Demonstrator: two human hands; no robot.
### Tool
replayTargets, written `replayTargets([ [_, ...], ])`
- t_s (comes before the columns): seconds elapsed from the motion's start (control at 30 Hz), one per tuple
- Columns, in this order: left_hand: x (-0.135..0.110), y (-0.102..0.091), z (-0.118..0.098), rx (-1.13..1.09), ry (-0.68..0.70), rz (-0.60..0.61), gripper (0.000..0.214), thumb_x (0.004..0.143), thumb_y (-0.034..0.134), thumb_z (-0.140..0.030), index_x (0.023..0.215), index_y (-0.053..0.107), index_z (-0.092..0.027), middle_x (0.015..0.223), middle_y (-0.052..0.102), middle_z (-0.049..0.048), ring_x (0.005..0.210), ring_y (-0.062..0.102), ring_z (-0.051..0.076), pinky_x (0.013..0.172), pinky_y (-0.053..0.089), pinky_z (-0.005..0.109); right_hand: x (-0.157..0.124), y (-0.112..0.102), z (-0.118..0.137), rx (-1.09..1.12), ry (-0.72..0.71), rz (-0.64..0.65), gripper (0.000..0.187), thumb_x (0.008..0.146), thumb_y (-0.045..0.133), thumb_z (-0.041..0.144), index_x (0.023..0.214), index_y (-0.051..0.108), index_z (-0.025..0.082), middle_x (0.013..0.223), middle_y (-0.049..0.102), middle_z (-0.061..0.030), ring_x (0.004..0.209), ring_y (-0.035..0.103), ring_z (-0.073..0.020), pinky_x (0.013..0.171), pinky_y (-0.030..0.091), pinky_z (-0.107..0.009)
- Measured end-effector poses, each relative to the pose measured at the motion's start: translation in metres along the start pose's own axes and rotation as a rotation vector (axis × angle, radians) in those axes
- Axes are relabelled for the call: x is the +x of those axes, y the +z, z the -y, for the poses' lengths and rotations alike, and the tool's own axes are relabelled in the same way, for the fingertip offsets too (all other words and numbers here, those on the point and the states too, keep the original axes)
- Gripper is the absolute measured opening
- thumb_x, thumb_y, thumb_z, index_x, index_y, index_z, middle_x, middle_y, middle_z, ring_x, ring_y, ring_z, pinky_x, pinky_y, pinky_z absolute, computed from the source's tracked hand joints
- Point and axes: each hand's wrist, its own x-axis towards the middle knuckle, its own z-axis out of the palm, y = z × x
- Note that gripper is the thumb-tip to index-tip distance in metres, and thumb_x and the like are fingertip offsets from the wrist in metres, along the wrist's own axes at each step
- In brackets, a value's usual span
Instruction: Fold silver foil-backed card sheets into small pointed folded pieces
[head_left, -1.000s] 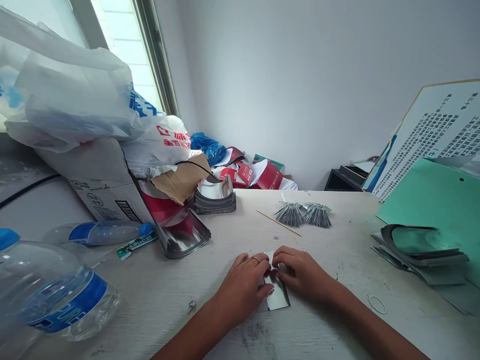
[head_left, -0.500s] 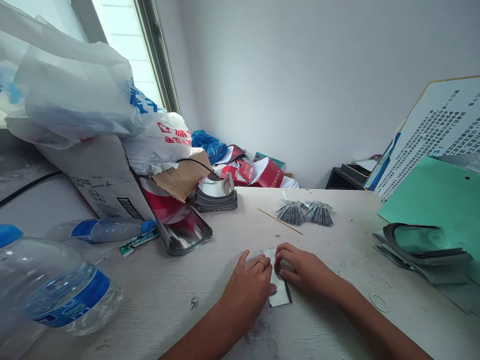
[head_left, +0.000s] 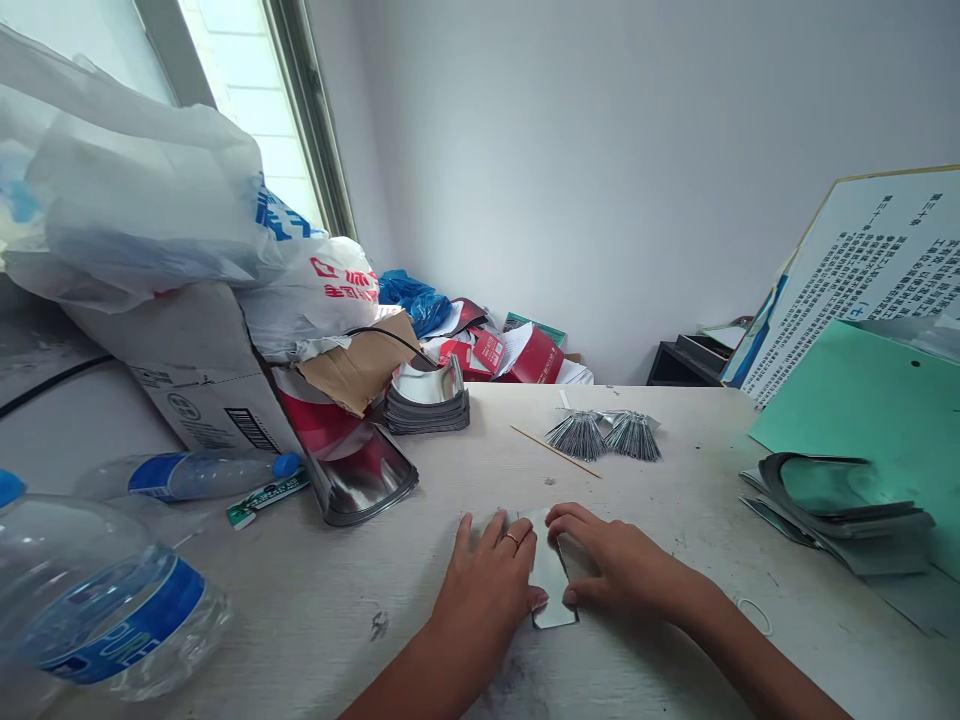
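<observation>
Scuffed white tabletop [head_left: 420, 560] carries a small silver foil sheet [head_left: 550, 590], smooth and mirror-bright, lying flat between my thumbs. My left hand [head_left: 487, 585] lies palm-down with its fingers spread, the thumb tip pressing the sheet's edge. My right hand [head_left: 622, 570] arches over the other side, fingers together and bent, tips on the foil, gripping nothing. Beyond my fingertips lie a thin wooden stick [head_left: 555, 451] and two fringed silver bundles [head_left: 604, 436].

Left hand [head_left: 491, 580], right hand [head_left: 624, 565] (both palm-down)
</observation>
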Motion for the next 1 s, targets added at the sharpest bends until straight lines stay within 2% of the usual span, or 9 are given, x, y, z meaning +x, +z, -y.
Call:
replayTargets([
  [0.2, 0.001, -0.010, 0.001, -0.048, -0.038, 0.090, 0.058, 0.085, 0.072, -0.038, 0.137, 0.050, -0.028, 0.150, 0.047, 0.0045, 0.145, 0.030, 0.032, 0.117, 0.017, 0.069, 0.002, 0.000, -0.003, 0.004, 0.003, 0.007, 0.057, 0.073, 0.076, 0.039, 0.123, 0.051, 0.029, 0.154, 0.039, -0.0041, 0.109, 0.064, -0.0328, 0.088, 0.049, -0.042],
  [0.4, 0.002, -0.017, 0.008, -0.091, -0.016, 0.135, 0.067, 0.086, 0.069, -0.048, 0.144, 0.042, -0.028, 0.155, 0.040, 0.0064, 0.147, 0.026, 0.032, 0.117, 0.015, 0.068, 0.001, -0.003, 0.000, -0.042, 0.018, 0.040, 0.065, 0.073, 0.075, 0.043, 0.131, 0.049, 0.028, 0.157, 0.035, -0.0063, 0.110, 0.064, -0.0352, 0.089, 0.050, -0.046],
  [0.73, -0.002, -0.032, 0.000, -0.082, -0.030, 0.233, 0.076, 0.086, 0.066, -0.046, 0.151, 0.033, -0.023, 0.160, 0.029, 0.0096, 0.150, 0.016, 0.033, 0.118, 0.011, 0.067, -0.003, -0.003, -0.002, -0.044, -0.018, 0.041, 0.083, 0.071, 0.077, 0.048, 0.144, 0.044, 0.029, 0.160, 0.031, -0.0062, 0.111, 0.064, -0.0340, 0.092, 0.049, -0.043],
  [1.0, -0.003, -0.030, 0.002, -0.082, -0.005, 0.224, 0.075, 0.088, 0.062, -0.049, 0.152, 0.032, -0.022, 0.160, 0.028, 0.0100, 0.150, 0.015, 0.033, 0.118, 0.011, 0.067, -0.003, 0.000, -0.006, -0.030, -0.016, 0.032, 0.087, 0.069, 0.079, 0.050, 0.146, 0.042, 0.030, 0.159, 0.032, -0.0073, 0.111, 0.064, -0.0349, 0.089, 0.051, -0.043],
])
